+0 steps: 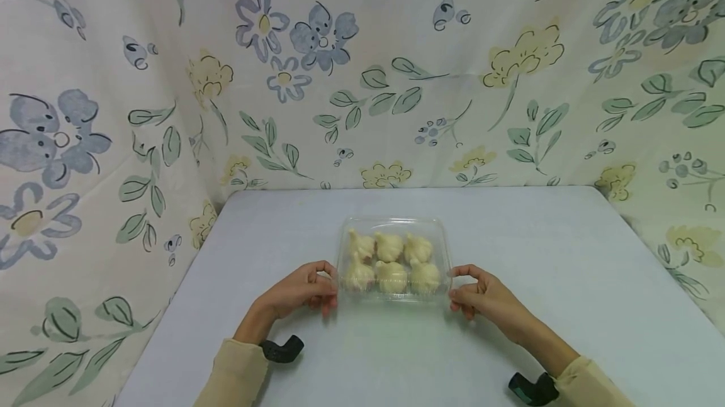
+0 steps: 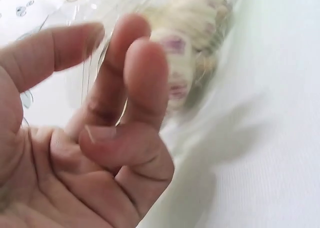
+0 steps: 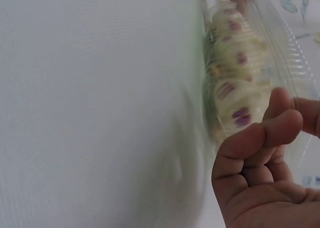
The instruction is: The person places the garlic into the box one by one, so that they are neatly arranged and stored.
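A clear plastic clamshell box [image 1: 394, 224] sits on the table with its lid down. Inside are several pale, bulb-shaped pieces [image 1: 391, 277] with short stems, like garlic bulbs; purple patches show on them in the wrist views. My left hand [image 1: 308, 287] holds the box's left edge with bent fingers. At the right edge, my right hand [image 1: 481, 299] grips the rim between thumb and fingers. In the left wrist view, the left fingers [image 2: 146, 78] are curled beside the box wall. The right fingers [image 3: 282, 128] lie against the rim in the right wrist view.
The white table [image 1: 394, 356] extends around the box on all sides. A floral curtain [image 1: 396, 80] hangs behind it and along the left and right sides. Black wrist mounts [image 1: 282, 350] stick out by both beige sleeves [image 1: 235, 375].
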`<state>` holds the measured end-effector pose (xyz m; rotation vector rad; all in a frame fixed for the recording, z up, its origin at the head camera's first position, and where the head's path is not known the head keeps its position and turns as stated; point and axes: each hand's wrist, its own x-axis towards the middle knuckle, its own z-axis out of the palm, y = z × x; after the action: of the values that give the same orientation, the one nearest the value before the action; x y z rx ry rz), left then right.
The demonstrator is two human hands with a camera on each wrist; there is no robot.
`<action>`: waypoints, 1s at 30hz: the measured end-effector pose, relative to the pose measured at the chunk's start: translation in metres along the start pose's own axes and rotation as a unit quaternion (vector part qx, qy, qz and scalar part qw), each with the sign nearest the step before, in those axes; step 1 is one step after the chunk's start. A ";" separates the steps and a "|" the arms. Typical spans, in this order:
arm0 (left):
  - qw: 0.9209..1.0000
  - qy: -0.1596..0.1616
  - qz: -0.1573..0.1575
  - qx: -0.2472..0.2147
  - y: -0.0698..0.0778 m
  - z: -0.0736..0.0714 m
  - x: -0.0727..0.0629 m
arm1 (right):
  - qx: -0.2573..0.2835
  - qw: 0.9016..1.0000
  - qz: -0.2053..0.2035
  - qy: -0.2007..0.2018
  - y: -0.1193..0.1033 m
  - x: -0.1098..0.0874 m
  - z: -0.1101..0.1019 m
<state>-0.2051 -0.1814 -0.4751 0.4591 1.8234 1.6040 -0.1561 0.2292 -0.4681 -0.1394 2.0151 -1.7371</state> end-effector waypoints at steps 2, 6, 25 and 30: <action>0.999 0.032 -0.015 -0.001 0.003 0.002 0.001 | -0.007 1.000 -0.001 0.014 0.000 0.000 0.001; 0.997 0.077 -0.027 0.002 0.007 0.006 0.003 | -0.025 0.999 -0.010 0.039 -0.002 -0.001 0.004; 0.996 0.086 -0.034 -0.009 0.005 0.007 0.003 | -0.013 0.996 -0.012 0.090 -0.005 0.001 0.013; 0.997 0.070 -0.027 -0.004 0.003 0.007 0.003 | 0.000 0.996 -0.009 0.089 -0.005 0.001 0.013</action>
<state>-0.2030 -0.1736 -0.4731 0.2978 1.9137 1.6420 -0.1528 0.2155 -0.4643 -0.0032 2.1437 -1.8180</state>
